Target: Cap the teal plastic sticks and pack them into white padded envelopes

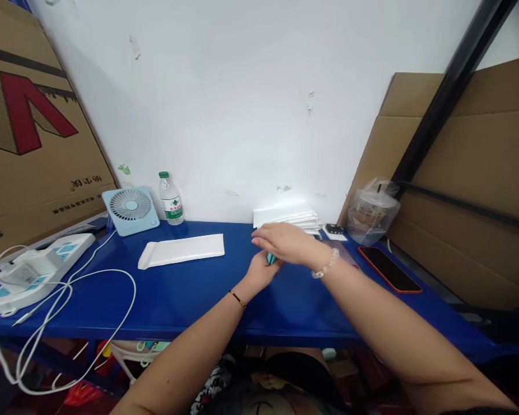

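Over the middle of the blue table (pixel 164 305), my left hand (pixel 259 274) is closed around a small teal object (pixel 271 258). Only a bit of that object shows between my hands, so its kind cannot be made out. My right hand (pixel 283 241) lies across the top, just above the left, with its fingers stretched out flat to the left. A white padded mailer (pixel 190 249) lies flat to the left of my hands. Behind them, against the wall, is a stack of flat white packages (pixel 285 214), partly covered by my right hand.
A blue fan (pixel 132 208) and a water bottle (pixel 172 202) stand at the back left. On the left, a power strip (pixel 47 271) trails white cables over the edge. At right are a phone (pixel 389 270), a bagged drink cup (pixel 371 210) and a small black item (pixel 334 229).
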Tool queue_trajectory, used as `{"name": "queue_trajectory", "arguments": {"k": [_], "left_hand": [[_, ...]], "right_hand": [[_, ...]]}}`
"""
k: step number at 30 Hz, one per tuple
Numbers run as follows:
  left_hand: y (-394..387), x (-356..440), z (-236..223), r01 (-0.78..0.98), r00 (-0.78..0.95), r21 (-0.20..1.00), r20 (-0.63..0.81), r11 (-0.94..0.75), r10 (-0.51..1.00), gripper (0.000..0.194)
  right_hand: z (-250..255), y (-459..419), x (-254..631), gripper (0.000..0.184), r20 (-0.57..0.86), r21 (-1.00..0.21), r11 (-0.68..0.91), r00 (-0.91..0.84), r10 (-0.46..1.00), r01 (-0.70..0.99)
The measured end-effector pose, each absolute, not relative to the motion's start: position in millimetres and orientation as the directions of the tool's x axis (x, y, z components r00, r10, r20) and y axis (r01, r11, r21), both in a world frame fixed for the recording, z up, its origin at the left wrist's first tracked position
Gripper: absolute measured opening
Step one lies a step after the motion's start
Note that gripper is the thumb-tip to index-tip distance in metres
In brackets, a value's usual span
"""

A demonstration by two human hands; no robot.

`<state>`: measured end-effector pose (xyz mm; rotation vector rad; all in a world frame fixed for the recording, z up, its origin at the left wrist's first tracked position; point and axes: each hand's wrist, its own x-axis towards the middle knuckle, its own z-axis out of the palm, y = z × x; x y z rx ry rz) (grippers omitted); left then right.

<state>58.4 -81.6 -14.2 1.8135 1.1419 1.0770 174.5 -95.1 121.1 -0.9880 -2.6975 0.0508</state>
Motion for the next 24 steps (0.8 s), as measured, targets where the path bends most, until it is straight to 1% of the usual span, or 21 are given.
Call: {"name": "queue_trajectory", "arguments": {"k": [1,2,3,5,6,7,8,9,10,11,12,13,15,17,18,19,20,22,24], "left_hand": [[-83,57,-17,0.307,0.268,0.897,0.238,-0.317,0.933,0.032],[-85,56,-19,0.287,0.276,0.912,0.215,-0.294,0.937,0.032],[-86,55,-21,0.259,0.281,0.927,0.198,-0.273,0.939,0.033],[-87,53,-20,0.177,0.261,0.953,0.195,-0.246,0.946,0.037],[-87,53,-19,0.122,0.221,0.962,0.214,-0.245,0.951,0.04],[-87,53,-16,0.06,0.167,0.966,0.239,-0.252,0.956,0.042],[-86,54,-13,-0.003,0.103,0.965,0.262,-0.263,0.959,0.044],[-86,54,-10,-0.057,0.046,0.961,0.274,-0.271,0.961,0.045],[-85,55,-7,-0.092,0.003,0.958,0.272,-0.271,0.962,0.047],[-84,55,-5,-0.092,-0.023,0.96,0.263,-0.264,0.965,0.048],[-84,55,-3,-0.046,-0.035,0.965,0.255,-0.257,0.966,0.048],[-84,55,-1,0.046,-0.043,0.964,0.265,-0.263,0.963,0.046],[-84,54,0,0.296,-0.067,0.906,0.335,-0.302,0.94,0.041],[-83,52,2,0.496,-0.054,0.802,0.411,-0.332,0.91,0.035],[-83,51,2,0.54,-0.029,0.767,0.428,-0.346,0.903,0.034],[-81,50,3,0.543,0.002,0.757,0.43,-0.362,0.903,0.036],[-80,48,5,0.508,0.035,0.774,0.418,-0.376,0.908,0.04],[-76,46,8,0.352,0.101,0.854,0.371,-0.382,0.923,0.056],[-71,43,11,0.18,0.175,0.923,0.31,-0.34,0.935,0.063]], "right_hand": [[111,-92,174,0.04,0.23,-0.185,0.766,-0.731,0.642,0.615],[101,-89,175,0.039,0.253,-0.273,0.761,-0.719,0.648,0.589],[92,-86,177,0.041,0.31,-0.383,0.741,-0.679,0.665,0.551],[74,-81,186,0.056,0.422,-0.632,0.655,-0.525,0.739,0.414],[65,-79,189,0.063,0.444,-0.732,0.603,-0.45,0.775,0.317],[56,-77,192,0.07,0.418,-0.803,0.547,-0.431,0.8,0.237],[48,-76,193,0.077,0.361,-0.848,0.494,-0.47,0.805,0.195],[40,-76,192,0.082,0.289,-0.87,0.457,-0.56,0.776,0.185],[32,-76,190,0.085,0.261,-0.874,0.45,-0.606,0.751,0.182],[24,-76,186,0.086,0.258,-0.864,0.464,-0.619,0.741,0.196],[18,-75,181,0.086,0.271,-0.842,0.493,-0.618,0.738,0.218],[11,-75,176,0.082,0.301,-0.816,0.524,-0.594,0.746,0.245],[1,-72,166,0.064,0.346,-0.777,0.556,-0.536,0.77,0.295],[-8,-68,157,0.043,0.369,-0.791,0.543,-0.488,0.791,0.282],[-12,-67,155,0.038,0.376,-0.81,0.528,-0.466,0.801,0.254],[-14,-65,153,0.035,0.38,-0.829,0.512,-0.444,0.811,0.226],[-16,-64,152,0.032,0.375,-0.844,0.493,-0.422,0.825,0.212],[-19,-64,152,0.024,0.319,-0.869,0.432,-0.394,0.862,0.242],[-21,-64,154,0.02,0.238,-0.887,0.359,-0.378,0.895,0.291]]}}
